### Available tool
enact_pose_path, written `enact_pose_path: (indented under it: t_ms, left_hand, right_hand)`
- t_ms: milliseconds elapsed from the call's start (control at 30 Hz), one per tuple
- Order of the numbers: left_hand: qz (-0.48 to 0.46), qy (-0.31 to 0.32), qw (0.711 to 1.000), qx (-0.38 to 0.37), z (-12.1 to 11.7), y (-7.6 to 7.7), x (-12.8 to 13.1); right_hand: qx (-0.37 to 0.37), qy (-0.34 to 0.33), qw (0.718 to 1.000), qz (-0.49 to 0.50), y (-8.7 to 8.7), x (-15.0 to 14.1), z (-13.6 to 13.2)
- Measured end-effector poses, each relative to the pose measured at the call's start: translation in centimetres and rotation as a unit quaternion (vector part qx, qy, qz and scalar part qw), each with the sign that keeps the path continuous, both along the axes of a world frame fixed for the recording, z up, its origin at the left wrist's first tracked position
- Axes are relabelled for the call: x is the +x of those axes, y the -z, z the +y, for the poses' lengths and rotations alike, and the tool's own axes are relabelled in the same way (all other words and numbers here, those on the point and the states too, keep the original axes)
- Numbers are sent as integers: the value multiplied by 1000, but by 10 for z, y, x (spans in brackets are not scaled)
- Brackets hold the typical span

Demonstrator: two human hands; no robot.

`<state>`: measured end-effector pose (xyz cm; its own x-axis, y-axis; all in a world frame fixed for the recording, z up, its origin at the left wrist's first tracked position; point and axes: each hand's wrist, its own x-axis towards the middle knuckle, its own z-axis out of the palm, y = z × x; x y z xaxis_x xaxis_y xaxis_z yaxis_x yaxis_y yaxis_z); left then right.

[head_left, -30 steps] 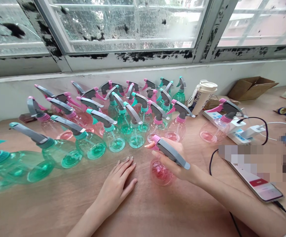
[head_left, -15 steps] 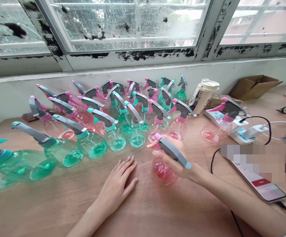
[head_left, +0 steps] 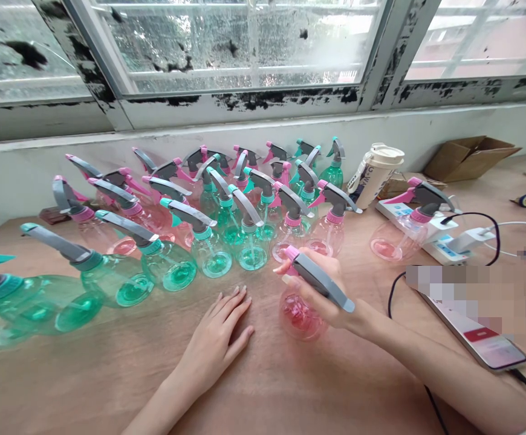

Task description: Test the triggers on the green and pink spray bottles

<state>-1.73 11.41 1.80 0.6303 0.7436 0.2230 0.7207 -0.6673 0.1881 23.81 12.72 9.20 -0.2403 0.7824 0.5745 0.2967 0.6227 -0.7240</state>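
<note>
A pink spray bottle [head_left: 303, 314] with a grey-and-pink trigger head stands on the wooden table [head_left: 263, 386]. My right hand [head_left: 324, 290] is wrapped round its neck just under the head, with fingers at the trigger side. The palm and part of the neck are hidden beneath the head. To the left of that bottle, my left hand [head_left: 222, 332] lies flat on the tabletop with its fingers stretched out, touching no bottle. Beyond its fingertips stand clear green spray bottles, the closest being one green spray bottle [head_left: 211, 254].
Several green and pink spray bottles crowd the back and left. Another pink spray bottle [head_left: 399, 235] stands right, beside a white power strip [head_left: 447, 251] with cables. A lidded cup [head_left: 376, 175], a cardboard box [head_left: 467, 158] and a phone [head_left: 485, 341] are also on the right.
</note>
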Motion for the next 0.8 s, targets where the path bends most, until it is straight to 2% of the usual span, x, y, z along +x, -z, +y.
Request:
enact_pose_path:
  t_ms: [267, 533, 800]
  left_hand:
    - [-4, 2, 1000, 5, 0, 0, 0]
    - [-11, 0, 1000, 2, 0, 1, 0]
    - [-12, 1, 1000, 1, 0, 0, 1]
  right_hand:
    - [29, 0, 999, -24, 1, 2, 2]
    - [-25, 6, 1000, -7, 4, 3, -1]
    - [-21, 2, 1000, 0, 2, 2, -1]
